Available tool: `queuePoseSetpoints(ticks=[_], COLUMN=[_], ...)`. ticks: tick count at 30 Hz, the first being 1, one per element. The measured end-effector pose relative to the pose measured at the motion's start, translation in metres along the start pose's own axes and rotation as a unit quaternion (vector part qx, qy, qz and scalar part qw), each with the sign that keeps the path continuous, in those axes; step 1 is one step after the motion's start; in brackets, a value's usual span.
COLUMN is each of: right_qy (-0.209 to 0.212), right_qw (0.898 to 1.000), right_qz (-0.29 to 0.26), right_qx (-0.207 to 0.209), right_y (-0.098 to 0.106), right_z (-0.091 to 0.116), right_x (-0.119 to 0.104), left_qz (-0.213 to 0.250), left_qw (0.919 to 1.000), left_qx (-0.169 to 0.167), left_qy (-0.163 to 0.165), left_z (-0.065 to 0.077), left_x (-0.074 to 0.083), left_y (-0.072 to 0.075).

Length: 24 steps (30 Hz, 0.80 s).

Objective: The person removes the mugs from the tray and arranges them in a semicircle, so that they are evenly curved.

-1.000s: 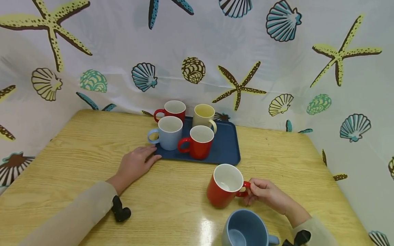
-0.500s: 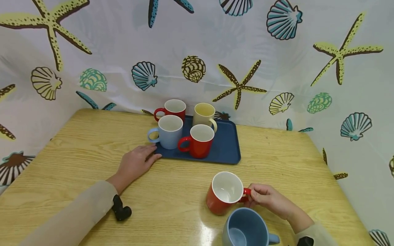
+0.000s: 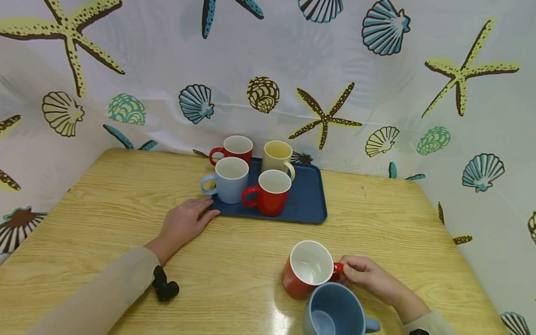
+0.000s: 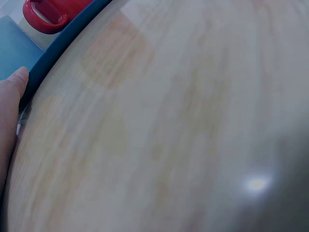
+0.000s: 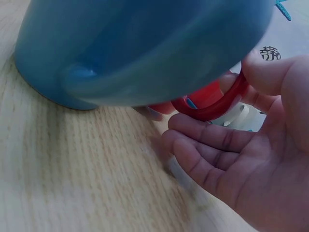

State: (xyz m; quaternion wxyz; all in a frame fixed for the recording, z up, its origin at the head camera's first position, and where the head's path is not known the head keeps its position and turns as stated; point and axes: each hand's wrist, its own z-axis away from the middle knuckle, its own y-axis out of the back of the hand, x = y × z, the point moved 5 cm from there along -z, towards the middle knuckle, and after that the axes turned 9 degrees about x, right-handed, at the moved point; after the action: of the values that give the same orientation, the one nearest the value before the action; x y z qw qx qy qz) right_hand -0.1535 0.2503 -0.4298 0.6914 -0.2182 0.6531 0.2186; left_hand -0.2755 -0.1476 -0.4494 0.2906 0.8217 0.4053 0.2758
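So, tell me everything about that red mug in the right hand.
The red mug looks like glazed ceramic: red outside, white inside, with one red loop handle. It appears empty, its mouth facing up. The right hand pinches the handle. The nearer blue mug partly hides it; whether they touch, or it rests on the table, isn't clear.

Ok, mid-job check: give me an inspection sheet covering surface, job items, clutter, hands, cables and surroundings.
Surface: wood-grain table, bright reflection left of the grey-blue mug.
Job's things: blue tray bearing front red mug, rear red mug (base hidden), light-blue mug and cream mug, all upright; held red mug off the tray beside the grey-blue mug, contact unclear.
Clutter: nothing seen.
Left hand: resting at the tray's near-left corner, thumb on its edge.
Right hand: pinching the held red mug's handle.
Cables: nothing seen.
Surroundings: shell-and-starfish-print fabric behind and beside the table.
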Motion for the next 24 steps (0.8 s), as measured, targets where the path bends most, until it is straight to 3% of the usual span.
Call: queuePoseSetpoints(ticks=[19,24], right_qy=[-0.014,-0.056], right_qw=[1.0,0.998], right_qz=[-0.013,0.008], right_qx=[-0.016,-0.036], right_y=[-0.0004,0.0011], right_z=[0.0096,0.0101], right_x=[0.0081,0.0064], left_qz=[0.0,-0.001], left_qw=[1.0,1.0], left_qx=[-0.001,0.004], left_qy=[-0.002,-0.003], left_z=[0.0007,0.0008], left_x=[-0.0003,-0.0015], left_y=[-0.0009,-0.0012])
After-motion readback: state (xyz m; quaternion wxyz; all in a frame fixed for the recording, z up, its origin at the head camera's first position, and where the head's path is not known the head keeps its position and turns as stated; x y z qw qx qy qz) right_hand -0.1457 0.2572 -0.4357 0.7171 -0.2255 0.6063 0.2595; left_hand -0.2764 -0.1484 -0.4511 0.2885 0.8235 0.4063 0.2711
